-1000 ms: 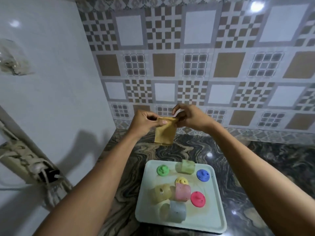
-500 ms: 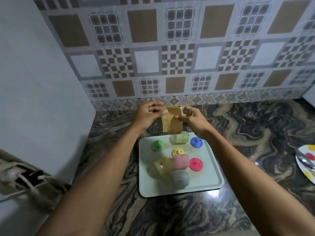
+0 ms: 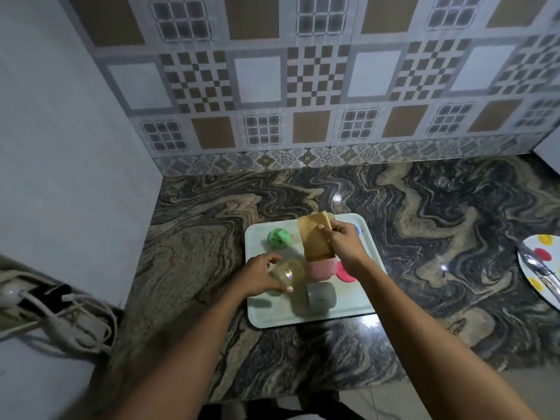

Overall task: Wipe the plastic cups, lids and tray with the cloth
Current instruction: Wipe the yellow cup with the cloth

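step: take up yellow cup (image 3: 288, 272) to wipe | left hand (image 3: 263, 275): curled round that cup, lying on tray (image 3: 257, 317), left side | right hand (image 3: 345, 244): pinches hanging cloth (image 3: 313, 237) over tray's far part; the 2 hands apart | do well: likely hold cup by base; turn mouth toward cloth

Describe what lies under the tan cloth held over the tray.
The right hand pinches the tan cloth above the white tray. A pink cup shows below its lower edge and a sliver of blue lid past the hand. The tray area directly beneath it is covered.
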